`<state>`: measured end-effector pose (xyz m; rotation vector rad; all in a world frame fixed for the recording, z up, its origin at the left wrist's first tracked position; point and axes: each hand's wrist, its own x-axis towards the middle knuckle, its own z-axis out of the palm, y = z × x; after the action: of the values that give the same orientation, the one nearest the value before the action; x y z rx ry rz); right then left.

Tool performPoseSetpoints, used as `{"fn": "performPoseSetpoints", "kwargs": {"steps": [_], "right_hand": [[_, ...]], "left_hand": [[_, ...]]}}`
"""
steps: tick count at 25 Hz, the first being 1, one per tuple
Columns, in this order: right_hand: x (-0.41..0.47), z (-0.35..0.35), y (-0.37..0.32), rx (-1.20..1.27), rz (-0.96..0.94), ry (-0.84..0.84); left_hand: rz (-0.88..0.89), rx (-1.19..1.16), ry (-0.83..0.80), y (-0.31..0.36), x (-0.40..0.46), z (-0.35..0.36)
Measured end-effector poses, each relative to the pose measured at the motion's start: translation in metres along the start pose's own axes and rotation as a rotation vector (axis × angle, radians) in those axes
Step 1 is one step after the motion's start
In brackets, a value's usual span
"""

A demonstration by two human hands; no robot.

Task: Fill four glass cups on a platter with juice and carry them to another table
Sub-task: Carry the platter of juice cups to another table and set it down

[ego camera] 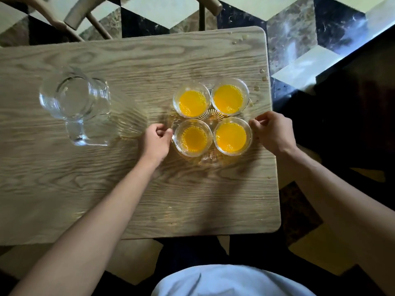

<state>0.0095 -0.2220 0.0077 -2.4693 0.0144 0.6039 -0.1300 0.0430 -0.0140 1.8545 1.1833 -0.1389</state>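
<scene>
Several glass cups holding orange juice stand in a square on a clear glass platter (pixel 210 160) at the right of the wooden table: back left (pixel 191 100), back right (pixel 229 96), front left (pixel 193 138), front right (pixel 232 136). My left hand (pixel 157 139) pinches the platter's left rim with curled fingers. My right hand (pixel 272 132) pinches its right rim. The platter rests on the table.
An empty glass pitcher (pixel 75 101) stands at the table's left, handle toward me. The wooden table (pixel 106 189) ends just right of the platter. A chair (pixel 70 20) stands behind the table. A dark surface (pixel 352 103) lies at the right over a patterned marble floor.
</scene>
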Motion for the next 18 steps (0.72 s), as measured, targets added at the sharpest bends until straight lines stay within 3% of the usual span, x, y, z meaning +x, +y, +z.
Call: {"fn": "performPoseSetpoints", "kwargs": {"steps": [18], "right_hand": [[0.014, 0.006, -0.007, 0.013, 0.032, 0.003]], "left_hand": [[-0.003, 0.140, 0.017, 0.014, 0.022, 0.007]]}}
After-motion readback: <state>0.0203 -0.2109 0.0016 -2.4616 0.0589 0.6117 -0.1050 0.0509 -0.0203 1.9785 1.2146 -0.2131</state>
